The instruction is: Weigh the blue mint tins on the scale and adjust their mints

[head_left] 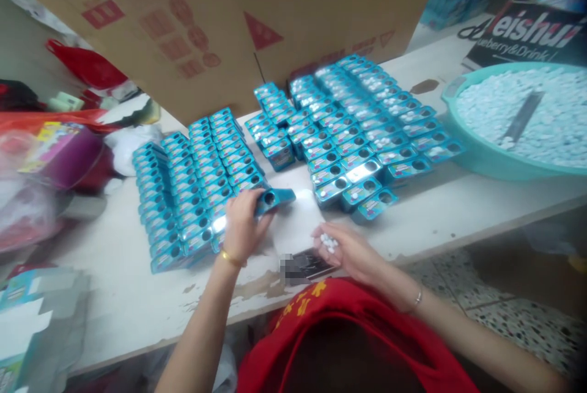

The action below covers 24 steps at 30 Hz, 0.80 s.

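My left hand (pixel 243 222) grips a small blue box (pixel 276 197) with a round dark hole in its top. The box is tilted over a white square plate (pixel 299 222), which has a dark panel at its front like a small scale. Cupped fingers of my right hand (pixel 351 252) hold several white tablets (pixel 329 242) at the plate's right side. Rows of similar blue boxes (pixel 202 179) stand at the left. More blue boxes (pixel 348 130) stand at the right, some with white tablets on top.
A turquoise basin (pixel 509 167) full of white tablets stands at the right, with a dark flat strip lying in them. Behind the rows rises a large cardboard box (pixel 220 32). Bags and a purple container (pixel 68 154) crowd the left, and a black carton (pixel 527 32) sits behind the basin.
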### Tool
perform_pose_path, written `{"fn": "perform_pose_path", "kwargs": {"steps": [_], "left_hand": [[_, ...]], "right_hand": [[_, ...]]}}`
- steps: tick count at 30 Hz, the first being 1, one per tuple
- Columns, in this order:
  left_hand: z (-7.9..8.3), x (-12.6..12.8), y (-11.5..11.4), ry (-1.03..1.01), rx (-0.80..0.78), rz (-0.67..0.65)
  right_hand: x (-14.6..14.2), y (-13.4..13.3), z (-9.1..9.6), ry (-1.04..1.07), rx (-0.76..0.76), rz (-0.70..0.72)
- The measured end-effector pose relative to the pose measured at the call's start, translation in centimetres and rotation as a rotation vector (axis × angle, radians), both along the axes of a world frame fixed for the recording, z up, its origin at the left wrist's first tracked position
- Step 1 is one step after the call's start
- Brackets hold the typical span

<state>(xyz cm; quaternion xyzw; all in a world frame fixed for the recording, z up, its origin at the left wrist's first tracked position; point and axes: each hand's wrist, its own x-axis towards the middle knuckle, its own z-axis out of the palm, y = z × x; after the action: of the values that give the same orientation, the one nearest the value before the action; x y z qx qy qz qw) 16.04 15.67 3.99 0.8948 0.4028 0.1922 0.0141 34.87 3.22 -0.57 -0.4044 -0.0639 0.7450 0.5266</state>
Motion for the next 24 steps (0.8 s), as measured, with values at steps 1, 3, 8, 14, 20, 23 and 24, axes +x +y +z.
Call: {"fn": "perform_pose_path", "kwargs": {"steps": [1,3,8,14,20,23,24], "left_hand": [[-0.2,-0.3,0.8,0.016,-0.004,0.039],[-0.5,-0.7,2.3,0.095,-0.002,0.096],[-1.1,-0.9,3.6,0.315,0.014,0.154],[0.0,-0.3,4.0,0.454,0.031,0.2],[0.8,0.1,3.6,0.534,0.012,0.187],[0.2,0.1,3.1,0.565,0.009,0.221],[0.0,0.1,3.0,0.573,0.008,0.233]], "right_hand": [[0.1,-0.1,-0.1,-0.005,0.0,0.004],[0.3,-0.4,-0.3,-0.016,0.005,0.012],[0.7,-1.0,-1.0,-0.043,-0.064,0.003],[0.9,-1.2,-0.9,-0.079,-0.087,0.0],[1.4,-1.1,-1.1,-0.091,-0.055,0.005],[1.6,-1.4,-1.9,-0.081,-0.079,0.012],[1.7,-1.5,-2.1,-0.079,-0.079,0.014]]}}
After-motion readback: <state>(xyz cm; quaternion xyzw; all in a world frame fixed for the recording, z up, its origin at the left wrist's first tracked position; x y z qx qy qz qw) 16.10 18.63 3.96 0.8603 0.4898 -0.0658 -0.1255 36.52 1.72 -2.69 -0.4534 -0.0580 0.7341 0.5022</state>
